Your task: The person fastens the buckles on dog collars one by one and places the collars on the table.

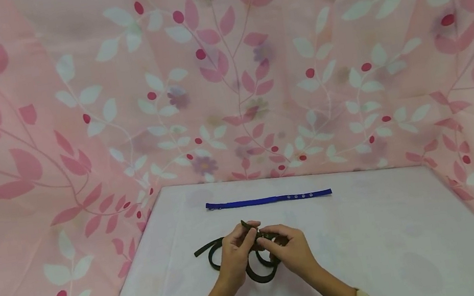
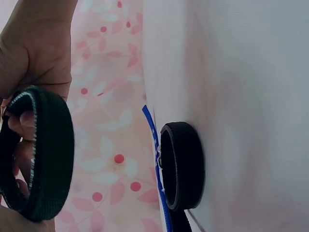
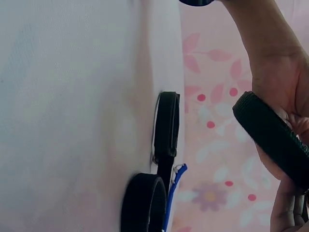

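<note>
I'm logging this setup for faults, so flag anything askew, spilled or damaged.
Nothing stands out. The blue eyelet strap lies nearly straight on the white table; the dark strap, held by the left hand and right hand, bends in loose loops, which seems ordinary. No spill or damage shows.

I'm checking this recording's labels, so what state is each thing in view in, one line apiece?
Narrow blue strap with eyelets: laid out nearly straight on the white flat table, untouched.
Dark green-black woven strap: looped, partly held up, partly on the table; whether fastened is unclear.
Left grip: pinching the dark strap.
Right grip: pinching the dark strap.
Pink leaf-patterned fabric backdrop: hanging behind the table.
</note>
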{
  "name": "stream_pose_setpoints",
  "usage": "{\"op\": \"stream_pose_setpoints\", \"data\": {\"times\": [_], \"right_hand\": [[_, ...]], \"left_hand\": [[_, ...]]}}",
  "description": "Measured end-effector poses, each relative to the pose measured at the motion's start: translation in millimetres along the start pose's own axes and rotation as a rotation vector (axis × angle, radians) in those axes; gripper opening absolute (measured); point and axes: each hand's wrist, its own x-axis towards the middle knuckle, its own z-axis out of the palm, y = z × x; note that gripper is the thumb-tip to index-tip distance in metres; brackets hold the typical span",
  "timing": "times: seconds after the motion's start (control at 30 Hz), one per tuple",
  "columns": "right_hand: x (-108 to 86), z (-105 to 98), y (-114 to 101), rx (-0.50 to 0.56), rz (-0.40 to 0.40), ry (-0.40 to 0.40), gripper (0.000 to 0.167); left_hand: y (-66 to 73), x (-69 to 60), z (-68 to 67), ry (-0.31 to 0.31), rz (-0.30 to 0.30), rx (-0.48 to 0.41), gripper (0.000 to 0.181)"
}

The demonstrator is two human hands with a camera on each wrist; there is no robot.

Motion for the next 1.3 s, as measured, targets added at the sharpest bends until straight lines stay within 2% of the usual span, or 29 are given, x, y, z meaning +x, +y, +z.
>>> {"op": "stream_pose_setpoints", "data": {"times": [0.2,0.37,0.47,0.53,0.63,0.7,0.8,0.9,1.1,1.2,1.3], "right_hand": [[-2.0,0.1,-0.4,0.022,0.072,0.024,0.017],[-2.6,-0.6,-1.9,0.027,0.024,0.047,0.017],[-4.4,-0.9,-1.7,0.054,0.005,0.082,0.018],[-6.0,-1.3,-0.3,0.093,0.014,0.105,0.018],[-8.0,-2.2,2.6,0.127,0.027,0.118,0.016],[-8.4,-2.5,4.7,0.114,0.010,0.109,0.014],[-7.9,-2.8,6.4,0.075,-0.052,0.087,0.013],[-6.6,-3.1,7.1,0.052,-0.104,0.084,0.013],[-7.8,-5.0,6.2,0.082,-0.098,0.067,0.013],[-7.8,-6.9,5.8,0.086,-0.099,0.068,0.014],[-6.1,-9.8,6.4,0.100,-0.080,0.092,0.014]], "left_hand": [[5.6,3.8,-2.7,0.026,-0.007,0.038,0.033],[13.6,6.9,-6.7,0.050,0.005,0.027,0.031],[17.5,8.2,-10.6,0.086,-0.010,-0.029,0.031],[20.5,9.7,-15.4,0.138,-0.012,-0.100,0.030],[26.7,13.2,-24.9,0.229,0.030,-0.200,0.031],[31.3,15.9,-30.9,0.256,0.070,-0.230,0.035],[36.9,19.3,-36.1,0.252,0.104,-0.232,0.043],[39.7,21.3,-37.4,0.245,0.097,-0.240,0.045],[40.5,19.0,-40.0,0.283,0.088,-0.228,0.015],[40.7,18.9,-41.2,0.268,0.085,-0.227,0.015],[38.4,19.9,-40.9,0.246,0.050,-0.217,0.020]]}}
